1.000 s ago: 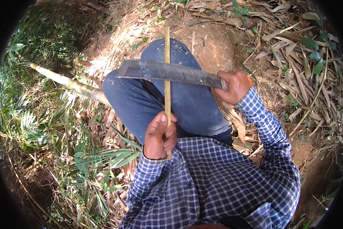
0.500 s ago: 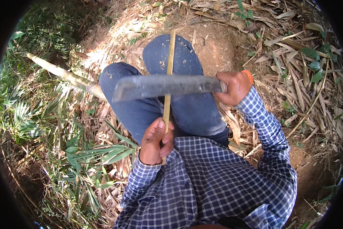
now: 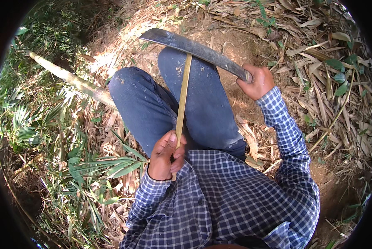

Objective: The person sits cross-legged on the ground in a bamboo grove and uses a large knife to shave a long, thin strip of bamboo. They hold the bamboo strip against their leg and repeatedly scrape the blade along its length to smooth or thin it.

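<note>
My left hand (image 3: 167, 154) is closed around the lower part of a thin, flat bamboo strip (image 3: 183, 97), with its thumb along the strip. The strip runs away from me over my dark trouser legs, and a short end sticks out below the fist. In my right hand (image 3: 258, 81) is a machete (image 3: 194, 50), gripped at the handle, which the fingers mostly hide. Its long dark blade points to the left, tilted up at the tip, and crosses the strip's far end just above my right knee. Whether blade and strip touch, I cannot tell.
A long bamboo pole (image 3: 72, 79) lies on the left, its near end passing behind my left knee (image 3: 130, 83). Green leaves (image 3: 115, 167) grow on the left side. Dry bamboo leaves (image 3: 318, 79) cover the ground at right, with bare soil (image 3: 235, 45) beyond my knees.
The machete has moved away from me, from across the middle of the strip to its far end, and its blade now slants. My left hand keeps its hold, shifted slightly.
</note>
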`<state>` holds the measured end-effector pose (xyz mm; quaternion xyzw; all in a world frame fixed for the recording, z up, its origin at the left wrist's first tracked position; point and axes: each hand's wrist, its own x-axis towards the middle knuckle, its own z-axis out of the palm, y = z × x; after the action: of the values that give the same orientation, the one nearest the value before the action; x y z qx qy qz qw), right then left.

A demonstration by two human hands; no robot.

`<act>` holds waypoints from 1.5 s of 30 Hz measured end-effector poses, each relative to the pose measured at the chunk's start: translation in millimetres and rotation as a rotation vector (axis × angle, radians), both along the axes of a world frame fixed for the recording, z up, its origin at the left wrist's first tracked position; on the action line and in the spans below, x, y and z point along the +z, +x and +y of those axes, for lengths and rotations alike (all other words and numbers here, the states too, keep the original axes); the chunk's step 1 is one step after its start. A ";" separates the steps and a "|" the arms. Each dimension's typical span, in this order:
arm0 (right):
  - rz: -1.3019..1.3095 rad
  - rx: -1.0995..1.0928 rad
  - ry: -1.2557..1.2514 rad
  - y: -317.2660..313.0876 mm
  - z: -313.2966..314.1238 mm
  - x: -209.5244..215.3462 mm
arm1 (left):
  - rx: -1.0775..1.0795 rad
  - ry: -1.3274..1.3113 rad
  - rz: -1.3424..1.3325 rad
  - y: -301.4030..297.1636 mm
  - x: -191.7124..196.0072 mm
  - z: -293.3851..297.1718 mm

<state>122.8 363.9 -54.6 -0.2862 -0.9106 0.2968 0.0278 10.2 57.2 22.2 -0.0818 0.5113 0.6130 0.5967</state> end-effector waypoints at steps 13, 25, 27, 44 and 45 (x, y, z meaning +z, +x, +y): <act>0.087 -0.131 0.077 6.0 17.5 -24.8 | -0.005 0.033 0.013 1.1 -5.5 -5.5; 0.125 0.210 0.021 28.9 -49.3 12.7 | 0.008 0.036 0.005 3.4 -5.3 13.0; -0.028 0.080 -0.004 23.1 -41.0 16.5 | -0.002 0.057 -0.010 4.3 -5.4 8.4; 0.033 0.178 -0.005 21.5 -30.7 8.2 | 0.020 0.021 -0.084 7.4 -3.2 -5.7; 0.038 0.125 -0.002 20.2 -26.5 3.1 | 0.025 0.020 -0.091 9.0 -3.7 -6.4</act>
<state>143.0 337.3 -51.4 -0.2234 -0.9257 0.3040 0.0261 19.1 50.8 18.5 -0.1101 0.4765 0.6210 0.6125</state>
